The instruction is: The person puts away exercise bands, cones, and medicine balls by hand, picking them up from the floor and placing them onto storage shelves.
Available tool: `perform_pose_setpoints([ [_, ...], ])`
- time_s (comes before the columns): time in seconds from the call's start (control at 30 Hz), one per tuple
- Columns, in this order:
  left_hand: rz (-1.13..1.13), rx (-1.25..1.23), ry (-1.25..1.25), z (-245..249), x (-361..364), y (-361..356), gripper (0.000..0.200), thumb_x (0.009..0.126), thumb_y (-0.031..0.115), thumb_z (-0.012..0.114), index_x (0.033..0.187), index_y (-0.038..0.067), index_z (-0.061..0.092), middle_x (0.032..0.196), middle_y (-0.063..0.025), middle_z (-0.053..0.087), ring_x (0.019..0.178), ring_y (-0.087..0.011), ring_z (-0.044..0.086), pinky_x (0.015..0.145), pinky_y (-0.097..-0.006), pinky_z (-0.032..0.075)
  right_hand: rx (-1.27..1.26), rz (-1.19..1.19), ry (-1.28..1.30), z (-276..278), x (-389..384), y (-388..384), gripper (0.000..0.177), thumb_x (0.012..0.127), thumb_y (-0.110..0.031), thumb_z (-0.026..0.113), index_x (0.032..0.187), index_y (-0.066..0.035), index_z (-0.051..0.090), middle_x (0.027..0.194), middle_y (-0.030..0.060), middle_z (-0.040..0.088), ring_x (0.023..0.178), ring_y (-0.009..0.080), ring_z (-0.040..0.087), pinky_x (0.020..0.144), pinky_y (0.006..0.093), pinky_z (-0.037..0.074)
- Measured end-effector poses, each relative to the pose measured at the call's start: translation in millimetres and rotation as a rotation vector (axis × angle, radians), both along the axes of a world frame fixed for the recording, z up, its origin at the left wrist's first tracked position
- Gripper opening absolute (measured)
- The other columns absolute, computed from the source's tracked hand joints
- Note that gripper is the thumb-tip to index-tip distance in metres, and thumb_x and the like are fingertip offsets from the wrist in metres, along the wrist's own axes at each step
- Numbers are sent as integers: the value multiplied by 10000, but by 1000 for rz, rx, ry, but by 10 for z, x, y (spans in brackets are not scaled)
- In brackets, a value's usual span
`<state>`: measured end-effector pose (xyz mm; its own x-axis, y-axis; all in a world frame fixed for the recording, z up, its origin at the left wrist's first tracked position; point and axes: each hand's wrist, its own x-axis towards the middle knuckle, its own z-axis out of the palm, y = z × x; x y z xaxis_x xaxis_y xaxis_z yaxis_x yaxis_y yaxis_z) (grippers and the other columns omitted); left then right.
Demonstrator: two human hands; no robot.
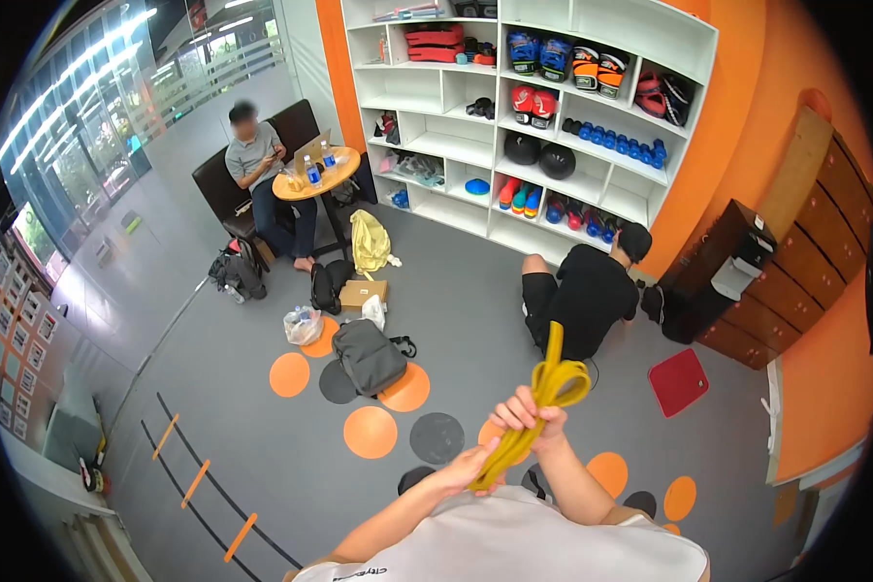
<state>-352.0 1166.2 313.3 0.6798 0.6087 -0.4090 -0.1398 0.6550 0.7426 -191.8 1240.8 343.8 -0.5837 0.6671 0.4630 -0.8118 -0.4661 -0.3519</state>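
Note:
In front of my chest I hold a folded yellow strap (508, 449), flat like a belt and gathered into a long bundle. My right hand (531, 418) is wrapped around its upper part, and several loops and one end stick up above the fingers. Lower down, my left hand (468, 468) is closed on the bundle near its bottom end. Some of the left fingers are hidden behind the strap.
A person in black (592, 301) sits on the floor ahead. White shelves (466, 209) hold boxing gloves and dumbbells. Another person (262, 160) sits by a round table (335, 177). A grey backpack (369, 359), cardboard box (364, 294) and red mat (678, 382) lie on the floor.

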Motion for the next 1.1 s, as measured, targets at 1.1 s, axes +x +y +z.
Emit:
perform_pose_setpoints([
  [1.1,198,591,740,-581,-978,8005,610,942,527,415,974,-51,606,618,-108,592,532,-179,604,481,-317,470,-757,-291,-609,-963,-1070,7500,376,919,-378,533,1159,-90,515,1013,69,614,984,204,586,883,371,460],
])
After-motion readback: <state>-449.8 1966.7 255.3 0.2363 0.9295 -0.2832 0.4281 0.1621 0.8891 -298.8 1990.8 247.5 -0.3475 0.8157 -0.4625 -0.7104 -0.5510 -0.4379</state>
